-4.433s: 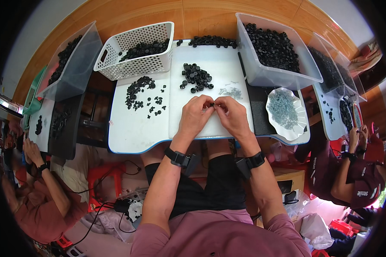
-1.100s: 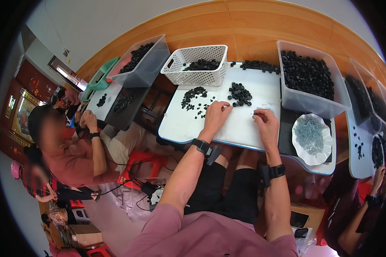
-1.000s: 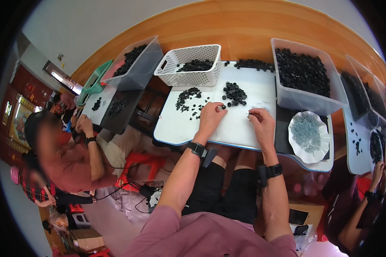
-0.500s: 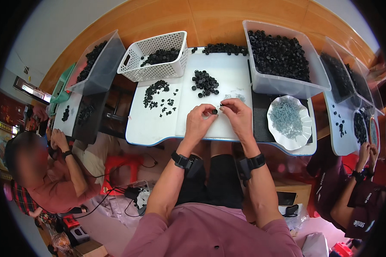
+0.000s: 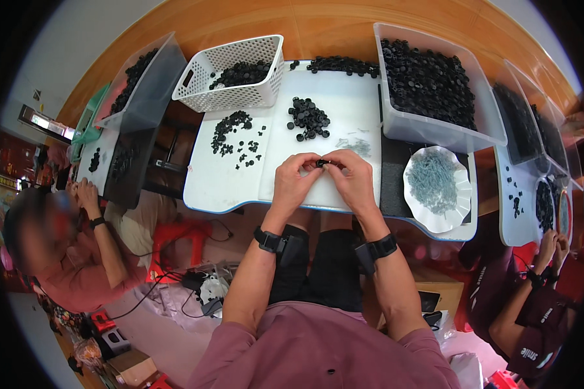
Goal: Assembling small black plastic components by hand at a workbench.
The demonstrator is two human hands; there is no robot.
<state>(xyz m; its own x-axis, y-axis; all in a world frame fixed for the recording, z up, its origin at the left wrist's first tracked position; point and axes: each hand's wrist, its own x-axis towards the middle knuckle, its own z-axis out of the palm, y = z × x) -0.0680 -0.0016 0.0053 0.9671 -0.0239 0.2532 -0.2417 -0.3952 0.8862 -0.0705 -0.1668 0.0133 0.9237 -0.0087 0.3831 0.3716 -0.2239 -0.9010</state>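
Over the front of the white table (image 5: 285,155) my two hands meet fingertip to fingertip. My left hand (image 5: 294,181) pinches a small round black cap (image 5: 320,163). Against that cap my right hand (image 5: 350,178) is closed as well, on a small black piece that the fingers mostly hide. Just beyond the hands lies a heap of round black caps (image 5: 307,119). Smaller black pieces (image 5: 230,129) are scattered to the left. A few thin grey metal pins (image 5: 357,148) lie past my right hand.
A white perforated basket (image 5: 233,98) and a large clear bin (image 5: 444,133), both with black parts, stand at the back. At right sits a white fluted dish (image 5: 457,211) of grey pins. Co-workers' hands (image 5: 84,194) are busy at the left table, others (image 5: 551,246) at the right.
My hands have come together, the right moving left, so the small black piece now meets the cap. The view has shifted slightly.
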